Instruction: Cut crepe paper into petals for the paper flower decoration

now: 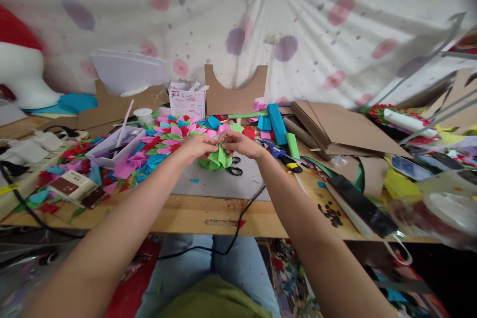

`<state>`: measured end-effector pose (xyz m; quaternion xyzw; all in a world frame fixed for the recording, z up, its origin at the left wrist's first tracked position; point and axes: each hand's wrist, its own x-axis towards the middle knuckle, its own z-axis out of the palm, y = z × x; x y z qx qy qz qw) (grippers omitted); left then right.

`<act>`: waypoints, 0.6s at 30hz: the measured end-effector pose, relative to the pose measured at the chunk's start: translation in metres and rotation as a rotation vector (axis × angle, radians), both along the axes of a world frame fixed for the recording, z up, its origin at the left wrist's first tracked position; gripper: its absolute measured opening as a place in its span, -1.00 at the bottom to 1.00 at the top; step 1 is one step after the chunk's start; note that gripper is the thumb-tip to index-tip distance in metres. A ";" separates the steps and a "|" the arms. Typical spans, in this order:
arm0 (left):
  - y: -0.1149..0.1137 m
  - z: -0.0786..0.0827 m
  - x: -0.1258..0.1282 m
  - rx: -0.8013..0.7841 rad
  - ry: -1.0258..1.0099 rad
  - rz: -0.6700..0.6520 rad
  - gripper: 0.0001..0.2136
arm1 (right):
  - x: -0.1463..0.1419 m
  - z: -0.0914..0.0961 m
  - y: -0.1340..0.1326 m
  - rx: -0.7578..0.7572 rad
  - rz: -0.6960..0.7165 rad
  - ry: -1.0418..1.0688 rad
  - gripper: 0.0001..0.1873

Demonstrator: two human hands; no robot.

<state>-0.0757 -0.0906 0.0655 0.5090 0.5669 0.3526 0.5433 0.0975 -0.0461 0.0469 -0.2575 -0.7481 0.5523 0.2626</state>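
Between my two hands is a piece of bright green crepe paper (218, 160), gathered at the top and flaring out below. My left hand (201, 147) pinches its upper left side. On the other side, my right hand (237, 143) grips the gathered top with thumb and fingers. Just below and right of the paper lie black-handled scissors (235, 171) on a grey mat (238, 189). Behind my left hand spreads a heap of pink, green, red and blue paper petals (169, 131). A blue glue gun (274, 149) rests to the right of my right hand.
A white tray (115, 151) with sticks stands left, near a power strip (22, 179). Stacked cardboard (346, 126), a black phone-like device (361, 203) and dark round pieces (331, 214) lie right. A black cable (238, 228) hangs over the table's front edge.
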 end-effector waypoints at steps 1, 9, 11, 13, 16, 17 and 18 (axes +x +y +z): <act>0.000 0.000 0.000 0.008 0.027 0.003 -0.89 | 0.000 0.001 0.000 0.020 0.012 -0.024 -0.82; -0.003 0.001 -0.001 0.042 0.128 -0.027 -0.81 | 0.001 0.012 0.000 0.045 0.086 -0.223 -0.79; -0.005 0.003 0.001 0.032 0.127 -0.008 -0.82 | 0.002 0.014 0.000 0.072 0.077 -0.232 -0.80; -0.007 0.005 0.003 0.031 0.120 0.002 -0.85 | 0.003 0.016 0.001 0.119 0.050 -0.218 -0.82; -0.008 0.006 0.003 0.040 0.088 -0.003 -0.87 | 0.003 0.017 0.001 0.249 -0.026 -0.172 -0.82; -0.008 0.006 0.003 0.048 0.077 -0.002 -0.87 | 0.003 0.017 0.000 0.290 -0.054 -0.156 -0.81; -0.008 0.005 0.003 0.060 0.072 0.004 -0.86 | 0.002 0.017 0.000 0.318 -0.081 -0.138 -0.81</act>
